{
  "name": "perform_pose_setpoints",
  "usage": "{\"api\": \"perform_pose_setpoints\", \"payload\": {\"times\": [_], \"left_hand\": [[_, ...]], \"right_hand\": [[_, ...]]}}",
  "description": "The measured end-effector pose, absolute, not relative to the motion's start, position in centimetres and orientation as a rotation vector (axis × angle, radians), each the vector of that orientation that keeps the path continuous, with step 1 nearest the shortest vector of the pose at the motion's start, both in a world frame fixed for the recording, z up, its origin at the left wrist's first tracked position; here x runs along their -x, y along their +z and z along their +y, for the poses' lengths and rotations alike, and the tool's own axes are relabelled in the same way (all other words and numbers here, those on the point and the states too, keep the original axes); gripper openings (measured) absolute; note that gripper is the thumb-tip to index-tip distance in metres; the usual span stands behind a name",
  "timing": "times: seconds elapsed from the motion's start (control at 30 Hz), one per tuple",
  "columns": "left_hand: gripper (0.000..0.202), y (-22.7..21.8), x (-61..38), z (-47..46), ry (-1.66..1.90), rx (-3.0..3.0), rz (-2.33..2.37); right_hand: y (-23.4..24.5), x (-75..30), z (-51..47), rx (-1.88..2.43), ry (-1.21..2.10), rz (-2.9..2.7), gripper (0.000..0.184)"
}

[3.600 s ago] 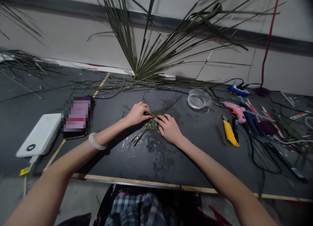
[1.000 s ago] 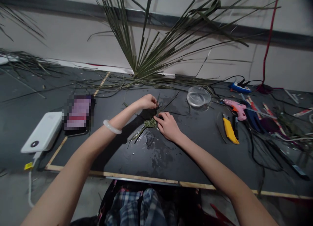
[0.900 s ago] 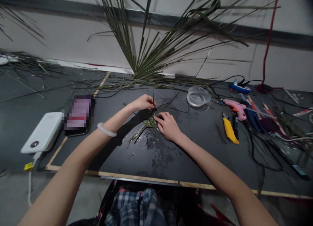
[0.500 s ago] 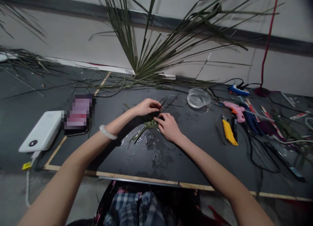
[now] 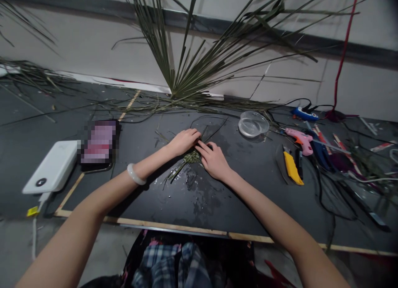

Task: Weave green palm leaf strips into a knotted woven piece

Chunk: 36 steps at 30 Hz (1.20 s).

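**Woven leaf piece pinned flat near the middle of the worktop**

The woven leaf piece (image 5: 192, 157) lies on the worktop (image 5: 255, 196), about midway between its left and right edges, at the far end of a wet patch (image 5: 199, 198). It is pressed down by the outstretched fingers of the right hand (image 5: 214, 161). The left hand (image 5: 183, 140) is curled over the loose strips (image 5: 217, 129) at its far side; whether one is pinched cannot be told. If pressure were eased, the springy strips could slip and the weave be loosened. The piece could also be slid askew on the wet surface.
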State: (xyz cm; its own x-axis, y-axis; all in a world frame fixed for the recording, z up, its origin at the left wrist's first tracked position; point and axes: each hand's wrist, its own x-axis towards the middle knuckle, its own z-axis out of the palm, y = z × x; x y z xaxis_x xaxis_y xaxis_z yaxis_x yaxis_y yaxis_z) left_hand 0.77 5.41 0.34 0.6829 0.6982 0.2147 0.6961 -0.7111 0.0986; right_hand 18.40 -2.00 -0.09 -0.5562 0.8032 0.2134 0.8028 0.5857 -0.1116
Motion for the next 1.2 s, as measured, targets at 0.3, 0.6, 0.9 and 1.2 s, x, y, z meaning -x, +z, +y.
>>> {"api": "perform_pose_setpoints", "payload": {"times": [0.3, 0.6, 0.9, 1.2], "left_hand": [[0.023, 0.5, -1.0, 5.4, 0.352, -2.824, 1.346], [0.038, 1.4, 2.2, 1.4, 0.312, -2.802, 1.046], [0.049, 0.0, 3.0, 0.2, 0.193, -2.761, 1.133], [0.047, 0.3, 3.1, -0.1, 0.303, -2.789, 1.146]], "right_hand": [[0.5, -18.3, -2.0, 1.312, 0.028, -2.699, 0.050], [-0.1, -18.5, -1.9, 1.294, 0.062, -2.641, 0.048], [-0.3, -18.6, -1.8, 1.289, 0.155, -2.499, 0.040], [-0.4, -18.6, -1.9, 1.262, 0.170, -2.504, 0.040]]}}
